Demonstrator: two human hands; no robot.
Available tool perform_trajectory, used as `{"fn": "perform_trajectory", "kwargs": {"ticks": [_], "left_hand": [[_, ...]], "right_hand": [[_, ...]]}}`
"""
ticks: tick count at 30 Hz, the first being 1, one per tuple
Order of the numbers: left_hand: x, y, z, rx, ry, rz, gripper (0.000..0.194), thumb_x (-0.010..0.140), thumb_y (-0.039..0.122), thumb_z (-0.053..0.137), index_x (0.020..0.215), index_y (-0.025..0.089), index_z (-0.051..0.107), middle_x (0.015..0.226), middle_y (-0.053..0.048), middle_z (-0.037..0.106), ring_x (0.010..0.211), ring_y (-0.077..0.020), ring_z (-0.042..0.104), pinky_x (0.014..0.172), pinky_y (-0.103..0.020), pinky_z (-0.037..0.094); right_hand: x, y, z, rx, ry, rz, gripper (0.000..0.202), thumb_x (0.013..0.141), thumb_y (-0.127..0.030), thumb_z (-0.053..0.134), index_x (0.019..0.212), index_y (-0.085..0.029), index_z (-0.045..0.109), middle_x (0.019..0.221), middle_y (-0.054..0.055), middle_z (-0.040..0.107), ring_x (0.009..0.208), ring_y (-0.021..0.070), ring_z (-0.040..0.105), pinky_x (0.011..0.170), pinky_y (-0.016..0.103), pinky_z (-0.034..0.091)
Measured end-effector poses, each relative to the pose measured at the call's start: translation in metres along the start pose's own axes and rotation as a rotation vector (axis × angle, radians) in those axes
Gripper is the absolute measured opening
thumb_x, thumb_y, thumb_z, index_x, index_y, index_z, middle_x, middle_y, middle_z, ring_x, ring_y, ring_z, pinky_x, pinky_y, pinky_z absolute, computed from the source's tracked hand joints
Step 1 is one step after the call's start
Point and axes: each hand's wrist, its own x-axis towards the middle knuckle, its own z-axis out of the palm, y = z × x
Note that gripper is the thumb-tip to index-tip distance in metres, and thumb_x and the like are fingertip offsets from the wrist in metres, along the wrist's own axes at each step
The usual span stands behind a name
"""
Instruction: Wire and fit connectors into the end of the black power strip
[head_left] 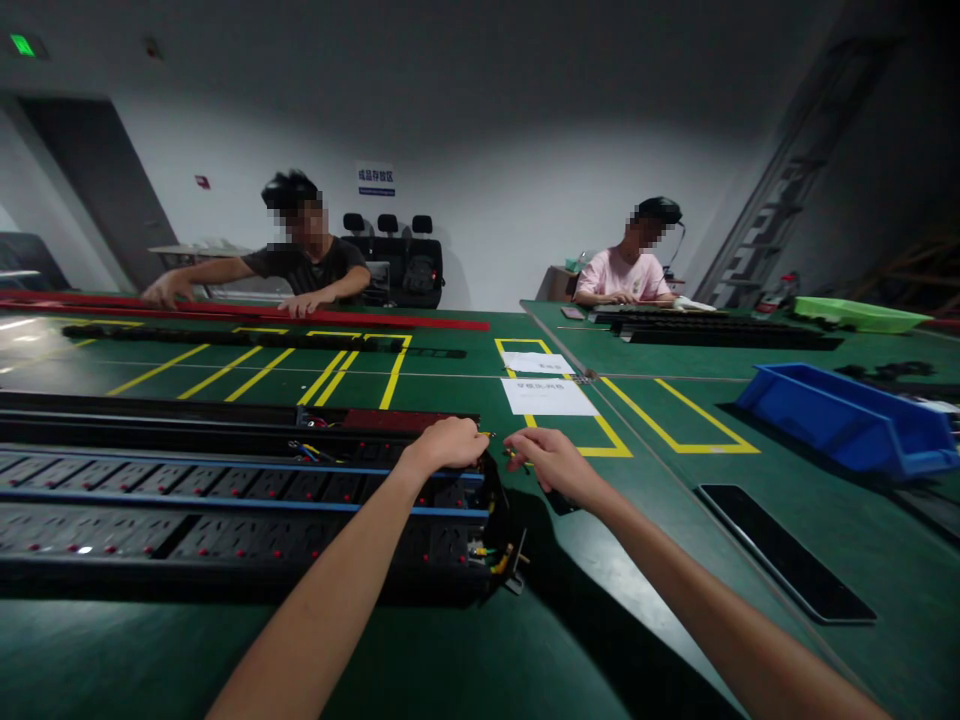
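Long black power strips (247, 540) with rows of sockets and small red dots lie side by side on the green table. My left hand (448, 443) is closed over their right end, with a thin wire (486, 434) poking out past the fingertips. Just to the right, my right hand (551, 462) pinches a small yellow-green wire (519, 455) above the table. Yellow and green wires (495, 560) and a metal end piece (517, 578) stick out of the nearest strip. Beneath my right hand is a dark object (561, 502) that I cannot make out.
Paper sheets (551, 397) lie beyond my hands. At right are a blue bin (847, 420), a dark flat tablet-like slab (784, 552) and a green tray (862, 314). Across the table, one person (315, 260) handles a long red bar (420, 321); another person (624, 275) sits by black strips.
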Motion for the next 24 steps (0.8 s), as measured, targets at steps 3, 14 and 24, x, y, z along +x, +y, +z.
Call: {"fn": "perform_trajectory", "kwargs": {"ticks": [3,14,24], "left_hand": [[0.0,0.0,0.0,-0.017,-0.016,0.009,0.043,0.093,0.035,0.041,0.07,0.017,0.073,0.082,-0.01,0.077,0.077,-0.0213,0.07,0.079,-0.03,0.05],[0.005,-0.005,0.0,-0.03,-0.046,0.042,0.043,0.091,0.03,0.041,0.064,0.018,0.072,0.073,-0.006,0.076,0.067,-0.0185,0.067,0.07,-0.027,0.047],[0.005,-0.004,0.001,-0.014,-0.047,0.038,0.045,0.093,0.032,0.042,0.064,0.018,0.073,0.074,-0.007,0.076,0.066,-0.0192,0.066,0.069,-0.028,0.046]], "right_hand": [[-0.012,0.006,-0.013,-0.018,0.004,0.008,0.034,0.095,-0.038,0.047,0.1,-0.013,0.07,0.078,0.006,0.076,0.035,0.0071,0.046,0.035,0.019,0.033],[-0.043,0.004,0.015,0.01,-0.26,-0.017,0.039,0.088,-0.022,0.051,0.125,-0.016,0.063,0.082,0.002,0.075,0.04,0.008,0.051,0.035,0.018,0.038],[-0.046,0.002,0.025,0.155,-0.231,0.097,0.042,0.085,-0.02,0.051,0.125,-0.014,0.063,0.079,0.003,0.073,0.036,0.007,0.047,0.037,0.019,0.031]]}}
